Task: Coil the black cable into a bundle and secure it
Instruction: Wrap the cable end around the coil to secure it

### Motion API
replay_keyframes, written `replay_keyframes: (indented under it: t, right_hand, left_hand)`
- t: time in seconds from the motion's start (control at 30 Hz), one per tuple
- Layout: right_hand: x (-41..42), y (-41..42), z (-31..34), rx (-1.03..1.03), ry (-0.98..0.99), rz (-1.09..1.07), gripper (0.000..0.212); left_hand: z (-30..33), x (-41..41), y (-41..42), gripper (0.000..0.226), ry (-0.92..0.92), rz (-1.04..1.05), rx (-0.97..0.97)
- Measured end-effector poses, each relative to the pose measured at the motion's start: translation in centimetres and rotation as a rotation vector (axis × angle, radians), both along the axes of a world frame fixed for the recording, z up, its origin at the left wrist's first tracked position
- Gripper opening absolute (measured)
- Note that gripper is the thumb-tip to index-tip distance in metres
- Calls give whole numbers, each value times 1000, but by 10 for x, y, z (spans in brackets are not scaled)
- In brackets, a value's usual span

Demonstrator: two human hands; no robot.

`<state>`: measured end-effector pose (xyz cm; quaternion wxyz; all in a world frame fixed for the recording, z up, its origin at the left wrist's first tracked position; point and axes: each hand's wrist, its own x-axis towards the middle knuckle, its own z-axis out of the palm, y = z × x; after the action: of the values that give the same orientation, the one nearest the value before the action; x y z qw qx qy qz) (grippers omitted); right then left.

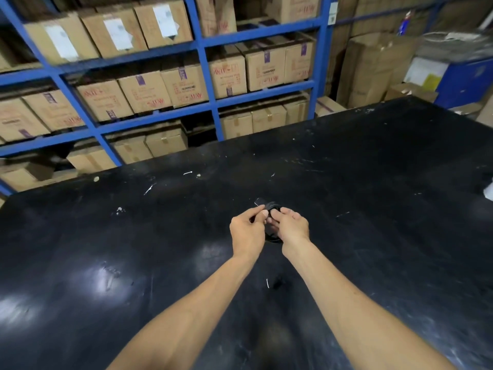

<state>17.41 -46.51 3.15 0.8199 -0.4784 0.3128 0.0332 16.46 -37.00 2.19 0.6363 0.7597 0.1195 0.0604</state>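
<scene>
1. Black glossy surface (373,209) fills the lower frame, scuffed with white marks and glare patches at lower left.
2. Blue shelving (202,62) across the upper left and centre, stacked with cardboard boxes (144,92); more boxes and a blue unit at upper right.
3. Black cable (273,208) sits centre frame, coiled into a small bundle held between both hands just above the surface.
4. Coil's long axis runs roughly top-to-bottom in the frame; loops show above and below the fingers. A short dark end or tie sticks out toward upper left.
5. Left hand (246,231): grip closed, fingertips pinching the bundle's left side.
6. Right hand (290,227): grip closed, fingers curled on the right side.
</scene>
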Motion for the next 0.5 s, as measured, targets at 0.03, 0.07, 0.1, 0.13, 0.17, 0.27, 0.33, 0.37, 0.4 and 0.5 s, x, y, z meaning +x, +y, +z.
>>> replay_keyframes:
  t: [0.03,0.07,0.1,0.13,0.17,0.27,0.33,0.37,0.4,0.5]
  right_hand:
    - [-1,0,4,46,-9,5,24]
    - [-2,0,8,84,-15,8,27]
    - [-2,0,11,118,-21,11,30]
    - [-2,-1,14,146,-28,16,31]
    - [-2,-1,17,154,-39,31,33]
    - [-3,-3,21,85,-59,73,33]
    - [-4,-3,22,69,-66,63,33]
    - [-5,-3,22,62,-66,63,32]
    - [-7,-3,22,49,-62,68,32]
    - [-9,-3,21,-9,-48,80,33]
  left_hand:
    - [3,0,1,19,-11,-6,-1]
    - [7,-1,2,19,-19,-14,1]
    - [11,-2,3,18,-22,-25,5]
    - [14,-2,5,18,-20,-33,0]
    - [17,-1,6,17,-6,-37,-9]
    - [29,2,9,14,62,-20,-80]
    - [35,4,11,16,101,0,-136]
    - [37,4,12,17,115,12,-143]
    - [37,6,12,19,123,21,-131]
    - [40,6,12,19,153,41,-59]
